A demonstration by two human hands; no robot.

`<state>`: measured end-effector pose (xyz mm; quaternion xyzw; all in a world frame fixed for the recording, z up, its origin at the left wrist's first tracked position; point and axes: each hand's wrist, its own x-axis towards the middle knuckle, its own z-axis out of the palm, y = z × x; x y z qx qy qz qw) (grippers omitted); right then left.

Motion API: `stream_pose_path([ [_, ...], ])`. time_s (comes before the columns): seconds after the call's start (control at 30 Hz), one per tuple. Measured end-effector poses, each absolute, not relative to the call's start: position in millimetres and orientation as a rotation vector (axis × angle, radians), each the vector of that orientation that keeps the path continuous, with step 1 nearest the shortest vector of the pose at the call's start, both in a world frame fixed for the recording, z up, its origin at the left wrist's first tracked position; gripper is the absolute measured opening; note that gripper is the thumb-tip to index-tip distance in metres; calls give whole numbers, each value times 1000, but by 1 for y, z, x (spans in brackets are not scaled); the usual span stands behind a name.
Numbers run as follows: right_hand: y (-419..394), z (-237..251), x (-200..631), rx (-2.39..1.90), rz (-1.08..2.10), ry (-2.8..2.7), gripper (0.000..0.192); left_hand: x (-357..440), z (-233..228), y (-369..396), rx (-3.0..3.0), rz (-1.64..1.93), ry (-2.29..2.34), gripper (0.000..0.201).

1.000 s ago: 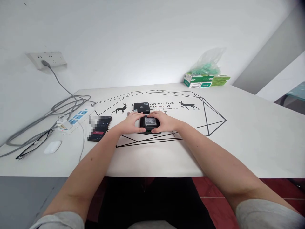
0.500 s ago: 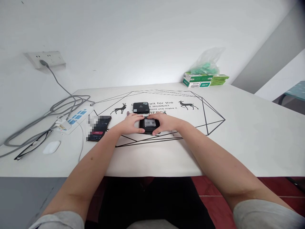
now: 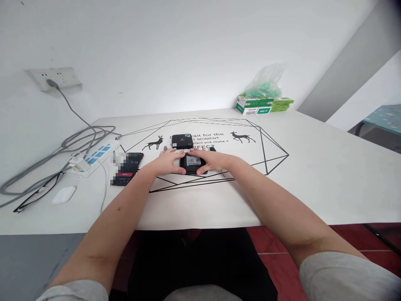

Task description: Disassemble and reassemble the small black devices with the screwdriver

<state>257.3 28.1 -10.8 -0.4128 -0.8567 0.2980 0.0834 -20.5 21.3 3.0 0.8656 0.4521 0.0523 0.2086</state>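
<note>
I have both hands on the black labelled device [image 3: 193, 160], which sits at the centre of my reach, straight out at 12 o'clock on the white tabletop [image 3: 328, 184], white label facing up. My left hand [image 3: 169, 162] holds its 9 o'clock side, thumb at the near edge and the other fingers bent toward the far edge. My right hand [image 3: 215, 159] mirrors that on the 3 o'clock side, thumb and fingers spread around the corners. I cannot tell how firmly either one squeezes, nor whether the device is lifted at all.

Taking the device as my clock's hub, a flat black box [image 3: 181, 141] lies just beyond it at 11. At 9 is a smartphone [image 3: 134, 165], screen lit and partly pixelated, with the white power strip [image 3: 102, 154] past it. Between 8 and 9, farther out, I see a white rounded object [image 3: 64, 195]. Green-and-white cartons [image 3: 254, 104] stand by the wall between 1 and 2, a clear plastic bag [image 3: 266, 81] on top.
</note>
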Motion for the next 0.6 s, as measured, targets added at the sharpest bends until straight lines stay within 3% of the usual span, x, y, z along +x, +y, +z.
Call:
stream_pose_path([
  [0.23, 35, -18, 259, -1133, 881, -2603, 110, -15, 4, 30, 2546, -59, 1323, 91],
  [0.6, 34, -15, 256, -1018, 823, -2580, 104, -15, 5, 23, 2564, 17, 1270, 84],
])
